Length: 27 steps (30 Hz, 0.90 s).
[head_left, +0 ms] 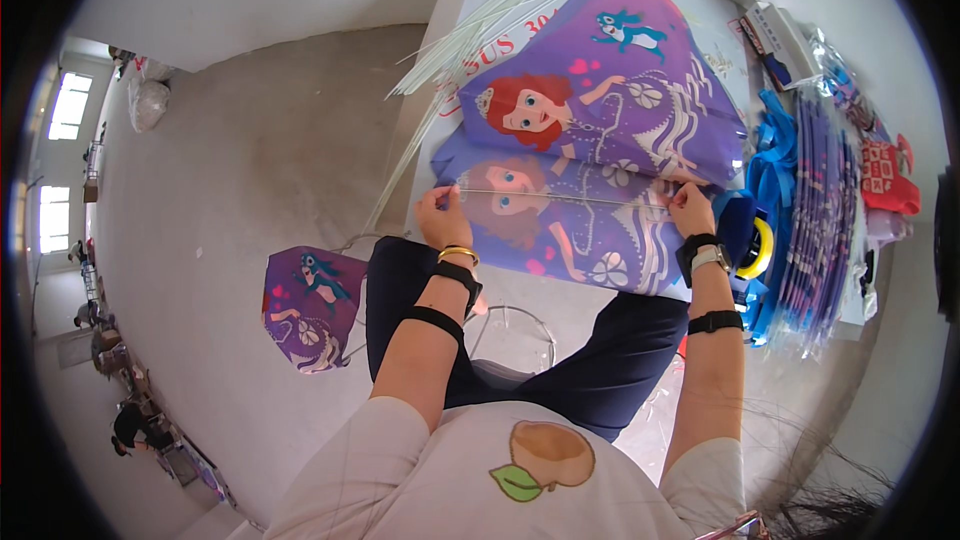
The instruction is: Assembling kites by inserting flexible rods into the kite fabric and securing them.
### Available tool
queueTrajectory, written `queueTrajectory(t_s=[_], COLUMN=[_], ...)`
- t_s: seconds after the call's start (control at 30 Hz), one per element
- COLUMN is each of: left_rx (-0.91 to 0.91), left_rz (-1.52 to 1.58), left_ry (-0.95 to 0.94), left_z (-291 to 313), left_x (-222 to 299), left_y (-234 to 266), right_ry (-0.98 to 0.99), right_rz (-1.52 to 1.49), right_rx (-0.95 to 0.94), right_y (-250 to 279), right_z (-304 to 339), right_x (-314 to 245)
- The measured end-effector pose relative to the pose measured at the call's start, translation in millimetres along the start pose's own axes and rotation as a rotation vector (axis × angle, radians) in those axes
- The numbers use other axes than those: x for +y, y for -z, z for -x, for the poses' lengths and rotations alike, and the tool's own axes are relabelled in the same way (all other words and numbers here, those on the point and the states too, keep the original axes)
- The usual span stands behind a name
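Observation:
A purple kite sail [500,230] printed with a red-haired princess lies on the table in front of me. Across it runs a thin pale rod [560,196], nearly level from left to right. My left hand [443,218] pinches the rod's left end near the sail's left edge. Toward the sail's right side, the fingers of my right hand [692,210] are closed on the other end. Just beyond, more purple printed sail [640,90] with a blue animal figure spreads over the far part of the table.
Loose pale rods [470,35] stick out over the table's far left edge. Blue straps [772,155], a yellow ring-shaped roll [760,248] and a row of bagged purple kites [820,210] lie on the right. Another printed purple piece [315,305] hangs beside my left leg.

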<state>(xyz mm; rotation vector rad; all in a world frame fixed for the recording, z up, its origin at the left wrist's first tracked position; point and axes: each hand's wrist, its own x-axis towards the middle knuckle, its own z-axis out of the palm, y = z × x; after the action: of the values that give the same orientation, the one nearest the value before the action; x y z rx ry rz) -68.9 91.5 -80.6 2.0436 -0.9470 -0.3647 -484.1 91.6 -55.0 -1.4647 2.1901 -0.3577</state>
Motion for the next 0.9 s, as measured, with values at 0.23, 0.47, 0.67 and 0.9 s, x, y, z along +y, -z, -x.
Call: queueTrajectory(t_s=[0.23, 0.47, 0.67, 0.9], left_rx=[0.005, -0.009, 0.010, -0.228], left_rz=[-0.006, -0.043, -0.111, -0.008], left_ry=[0.008, 0.000, 0.114, -0.352], left_z=[0.2, 1.5, -0.1, 9.8], left_x=[2.8, 5.2, 10.1, 11.9], left_y=[-0.1, 1.3, 1.0, 17.0], right_ry=[0.002, 0.012, -0.054, 0.210], right_rz=[-0.002, 0.017, 0.109, -0.015], right_rx=[-0.007, 0.009, 0.025, 0.258], right_y=[-0.4, -4.0, -2.4, -6.8], right_z=[-0.8, -1.7, 1.2, 41.8], right_x=[-1.0, 1.0, -5.3, -53.0])
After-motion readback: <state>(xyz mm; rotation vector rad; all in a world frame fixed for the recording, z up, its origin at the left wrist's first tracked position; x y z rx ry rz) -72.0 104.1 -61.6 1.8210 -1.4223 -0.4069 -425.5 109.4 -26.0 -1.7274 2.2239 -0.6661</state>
